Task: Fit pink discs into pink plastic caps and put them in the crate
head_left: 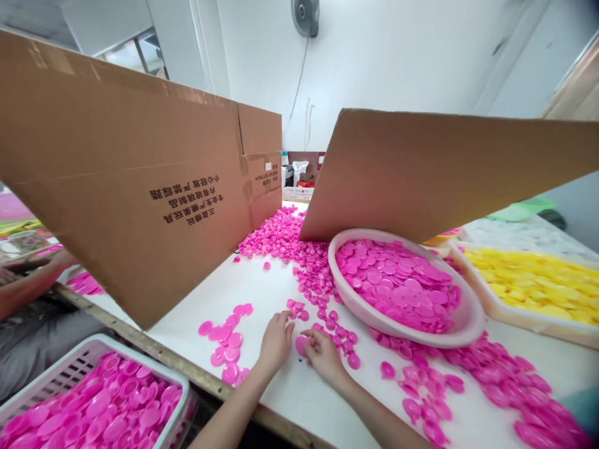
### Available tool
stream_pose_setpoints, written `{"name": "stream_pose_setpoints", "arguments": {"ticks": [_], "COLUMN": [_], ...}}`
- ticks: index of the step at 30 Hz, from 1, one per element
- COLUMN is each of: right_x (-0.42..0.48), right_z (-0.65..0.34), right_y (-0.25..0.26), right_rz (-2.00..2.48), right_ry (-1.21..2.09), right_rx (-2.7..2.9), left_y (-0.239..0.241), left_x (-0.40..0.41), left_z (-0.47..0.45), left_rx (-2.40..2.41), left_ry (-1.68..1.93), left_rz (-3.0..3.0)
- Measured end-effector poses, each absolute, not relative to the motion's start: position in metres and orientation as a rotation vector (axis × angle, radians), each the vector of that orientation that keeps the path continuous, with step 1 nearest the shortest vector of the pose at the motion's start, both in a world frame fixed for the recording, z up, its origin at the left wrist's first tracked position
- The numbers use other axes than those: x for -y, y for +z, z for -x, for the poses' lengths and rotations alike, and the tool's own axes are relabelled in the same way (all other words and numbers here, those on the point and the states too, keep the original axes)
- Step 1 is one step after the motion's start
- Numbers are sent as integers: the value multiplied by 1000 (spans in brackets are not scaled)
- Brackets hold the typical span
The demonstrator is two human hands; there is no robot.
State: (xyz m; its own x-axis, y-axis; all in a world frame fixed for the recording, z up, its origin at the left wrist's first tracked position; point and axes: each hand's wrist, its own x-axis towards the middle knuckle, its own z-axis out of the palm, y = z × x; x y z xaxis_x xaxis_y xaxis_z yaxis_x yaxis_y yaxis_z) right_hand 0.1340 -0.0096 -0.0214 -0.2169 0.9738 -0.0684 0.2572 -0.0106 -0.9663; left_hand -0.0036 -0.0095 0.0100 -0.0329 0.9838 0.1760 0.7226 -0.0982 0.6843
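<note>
My right hand pinches a round pink plastic disc between thumb and fingers, just above the white tabletop. To its left, my left hand reaches forward with fingers out and thumb a little apart, its tips beside a few small pink cup-shaped pieces. I see nothing held in it. Left of that hand lies a loose group of flat pink discs. A trail of small pink pieces runs past my right hand towards a larger heap at the back.
A tilted pale basin of pink discs stands at right, beside a tray of yellow pieces. Cardboard panels rise at left and right. A white basket of pink pieces sits lower left. Another person's arm shows far left.
</note>
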Motion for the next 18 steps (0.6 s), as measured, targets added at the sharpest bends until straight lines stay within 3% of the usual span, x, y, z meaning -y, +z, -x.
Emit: {"name": "stream_pose_setpoints", "arguments": {"ticks": [4,11,18], "right_x": [4,1,-7], "right_z": [-161,-159,-123], "right_y": [-18,-9,-7], "right_rz": [1319,1305,1408], "right_ry": [1268,1426,1599], "right_rx": [1497,1437,1557], "left_y": [1,-17,-15], "left_x": [-7,31,36], "left_z": [1,9,10], "left_rx": [-1844,-1471,-1404], "left_ry": [718,897,985], "left_rz": [-2028,-1816,-1651]}}
